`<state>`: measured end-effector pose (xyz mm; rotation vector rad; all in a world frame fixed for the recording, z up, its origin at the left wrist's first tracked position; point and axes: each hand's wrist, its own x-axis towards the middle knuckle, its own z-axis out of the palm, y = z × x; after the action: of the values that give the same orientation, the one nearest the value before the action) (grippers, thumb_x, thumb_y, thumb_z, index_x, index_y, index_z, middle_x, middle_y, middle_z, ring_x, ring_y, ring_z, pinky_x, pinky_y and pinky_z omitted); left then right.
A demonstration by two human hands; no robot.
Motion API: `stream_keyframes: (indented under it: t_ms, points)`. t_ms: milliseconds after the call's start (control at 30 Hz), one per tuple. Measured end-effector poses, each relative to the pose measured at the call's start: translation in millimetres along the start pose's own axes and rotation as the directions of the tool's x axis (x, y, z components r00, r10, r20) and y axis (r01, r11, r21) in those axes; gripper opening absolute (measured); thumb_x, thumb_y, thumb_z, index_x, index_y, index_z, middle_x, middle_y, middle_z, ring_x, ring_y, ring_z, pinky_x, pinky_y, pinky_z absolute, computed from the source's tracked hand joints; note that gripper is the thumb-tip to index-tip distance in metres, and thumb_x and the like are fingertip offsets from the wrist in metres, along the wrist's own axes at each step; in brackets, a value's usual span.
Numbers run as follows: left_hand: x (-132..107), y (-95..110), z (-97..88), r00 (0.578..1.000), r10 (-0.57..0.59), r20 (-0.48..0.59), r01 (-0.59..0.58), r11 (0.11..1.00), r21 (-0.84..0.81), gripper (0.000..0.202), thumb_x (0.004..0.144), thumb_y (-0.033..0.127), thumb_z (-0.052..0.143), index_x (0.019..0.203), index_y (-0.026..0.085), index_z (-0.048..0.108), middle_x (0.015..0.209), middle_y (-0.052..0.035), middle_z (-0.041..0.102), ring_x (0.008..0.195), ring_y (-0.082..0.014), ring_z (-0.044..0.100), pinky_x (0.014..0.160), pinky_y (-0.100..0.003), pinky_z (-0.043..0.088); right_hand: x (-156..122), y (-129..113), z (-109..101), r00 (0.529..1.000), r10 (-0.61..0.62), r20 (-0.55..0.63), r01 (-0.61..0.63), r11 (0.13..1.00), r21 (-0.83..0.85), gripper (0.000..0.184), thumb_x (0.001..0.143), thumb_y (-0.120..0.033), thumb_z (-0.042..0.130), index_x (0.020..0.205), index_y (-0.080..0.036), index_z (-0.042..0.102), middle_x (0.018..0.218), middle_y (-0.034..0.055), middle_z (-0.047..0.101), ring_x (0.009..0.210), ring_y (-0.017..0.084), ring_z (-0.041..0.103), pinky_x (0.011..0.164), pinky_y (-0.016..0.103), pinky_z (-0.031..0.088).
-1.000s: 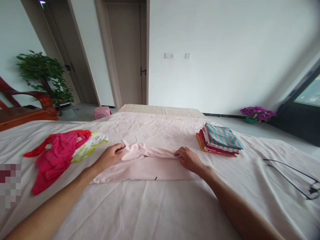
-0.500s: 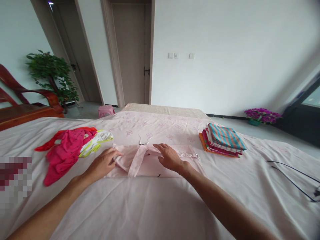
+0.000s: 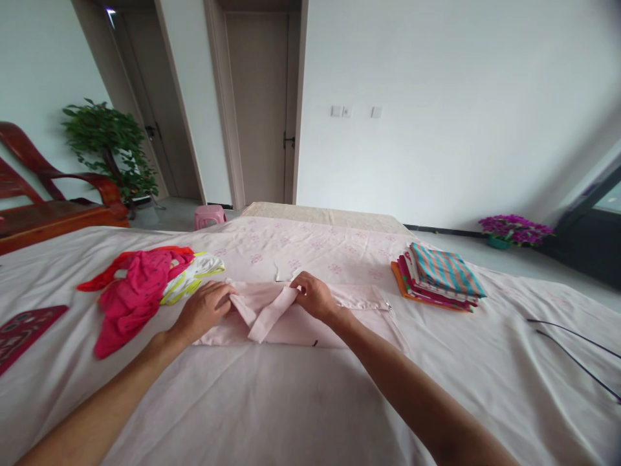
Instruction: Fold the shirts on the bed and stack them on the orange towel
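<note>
A pale pink garment [image 3: 286,333] lies folded into a long strip on the bedsheet, with a band [image 3: 274,314] slanting across its left half. At the garment's left end, my left hand [image 3: 208,307] is closed on the cloth and pulls it into a crease. My right hand [image 3: 315,296] pinches the upper end of the band, near the middle of the strip. White cord ends show just beyond the garment's far edge. Its exact kind of clothing cannot be made out.
Crumpled pink, red and white clothes [image 3: 140,291] lie to the left, near a dark red flat object [image 3: 32,333]. A stack of folded clothes [image 3: 441,278] sits to the right, with black cables [image 3: 577,356] beyond it. A pink stool [image 3: 209,217] stands behind the bed.
My right hand has come down from hovering over the garment and now pinches the band. My left hand still grips the left end, where the cloth is drawn into a sharper fold.
</note>
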<state>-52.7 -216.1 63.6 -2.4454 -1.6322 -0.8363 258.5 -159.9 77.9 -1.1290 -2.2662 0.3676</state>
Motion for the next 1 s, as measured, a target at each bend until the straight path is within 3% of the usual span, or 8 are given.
stream_keyframes:
  t_ms: [100, 267, 367, 467, 567, 733, 867, 1000]
  points:
    - [11, 5, -2.7, 0.987, -0.131, -0.096, 0.134, 0.991, 0.026, 0.024, 0.085, 0.023, 0.049, 0.102, 0.021, 0.066, 0.102, -0.0064, 0.072, 0.096, -0.0219, 0.063, 0.089, -0.033, 0.046, -7, 4, -8, 0.997, -0.076, 0.005, 0.076, 0.996, 0.038, 0.024, 0.078, -0.008, 0.061, 0.094, -0.024, 0.068, 0.100, -0.0012, 0.068, 0.072, 0.011, 0.060, 0.069, 0.021, 0.046]
    - [34, 14, -8.7, 0.940, -0.339, -0.038, 0.335, 0.938, -0.095, 0.029, 0.088, 0.032, 0.045, 0.104, 0.023, 0.067, 0.097, -0.0032, 0.073, 0.085, -0.0184, 0.066, 0.078, -0.027, 0.046, -12, 8, -17, 0.986, -0.163, 0.033, 0.164, 0.985, -0.045, 0.022, 0.080, -0.009, 0.059, 0.091, -0.026, 0.069, 0.107, -0.0025, 0.070, 0.086, 0.013, 0.065, 0.077, 0.023, 0.046]
    - [45, 14, -10.2, 0.916, -0.401, -0.021, 0.391, 0.903, -0.179, 0.031, 0.087, 0.035, 0.045, 0.104, 0.023, 0.068, 0.092, -0.0018, 0.074, 0.081, -0.0176, 0.067, 0.074, -0.025, 0.045, -10, 8, -19, 0.986, -0.159, 0.044, 0.158, 0.987, 0.038, 0.027, 0.077, -0.003, 0.055, 0.086, -0.025, 0.068, 0.106, -0.0026, 0.071, 0.091, 0.014, 0.066, 0.079, 0.023, 0.047]
    - [54, 9, -9.6, 0.909, -0.418, -0.001, 0.405, 0.882, -0.240, 0.034, 0.087, 0.036, 0.044, 0.106, 0.022, 0.069, 0.071, 0.0014, 0.069, 0.065, -0.0164, 0.064, 0.067, -0.025, 0.044, -7, 10, -17, 0.985, -0.165, 0.059, 0.153, 0.974, 0.167, 0.030, 0.074, 0.002, 0.051, 0.083, -0.022, 0.066, 0.105, -0.0006, 0.071, 0.094, 0.014, 0.066, 0.080, 0.022, 0.048]
    - [64, 3, -7.4, 0.904, -0.427, 0.036, 0.420, 0.866, -0.273, 0.035, 0.086, 0.037, 0.044, 0.105, 0.021, 0.069, 0.057, 0.0039, 0.061, 0.060, -0.0170, 0.062, 0.065, -0.025, 0.044, -6, 9, -15, 0.990, -0.128, 0.065, 0.114, 0.975, 0.189, 0.024, 0.080, -0.004, 0.053, 0.094, -0.019, 0.066, 0.100, 0.0025, 0.069, 0.084, 0.013, 0.066, 0.078, 0.024, 0.050]
    - [81, 0, -5.7, 0.919, -0.390, 0.065, 0.390, 0.870, -0.300, 0.030, 0.084, 0.035, 0.043, 0.095, 0.020, 0.067, 0.070, 0.0016, 0.069, 0.067, -0.0171, 0.065, 0.069, -0.025, 0.047, -2, 0, -8, 0.997, -0.056, 0.055, 0.059, 0.996, -0.072, 0.040, 0.083, -0.024, 0.068, 0.122, -0.019, 0.060, 0.111, 0.0079, 0.063, 0.088, 0.017, 0.063, 0.079, 0.028, 0.049]
    - [88, 1, -10.3, 0.940, -0.336, 0.059, 0.339, 0.903, -0.264, 0.029, 0.085, 0.037, 0.043, 0.095, 0.022, 0.066, 0.081, 0.0004, 0.071, 0.074, -0.0167, 0.066, 0.073, -0.025, 0.048, 8, -6, -6, 0.997, -0.044, 0.057, 0.059, 0.951, -0.302, 0.020, 0.092, -0.020, 0.055, 0.107, -0.022, 0.067, 0.104, 0.0071, 0.064, 0.095, 0.019, 0.060, 0.085, 0.030, 0.044]
    - [80, 0, -14.9, 0.949, -0.311, 0.051, 0.315, 0.920, -0.232, 0.033, 0.088, 0.038, 0.041, 0.104, 0.023, 0.066, 0.086, 0.0002, 0.073, 0.078, -0.0172, 0.067, 0.076, -0.025, 0.048, 11, -9, -12, 0.996, 0.038, -0.080, -0.061, 0.946, -0.318, 0.018, 0.094, -0.023, 0.051, 0.104, -0.024, 0.066, 0.102, 0.0043, 0.066, 0.094, 0.019, 0.059, 0.081, 0.029, 0.041]
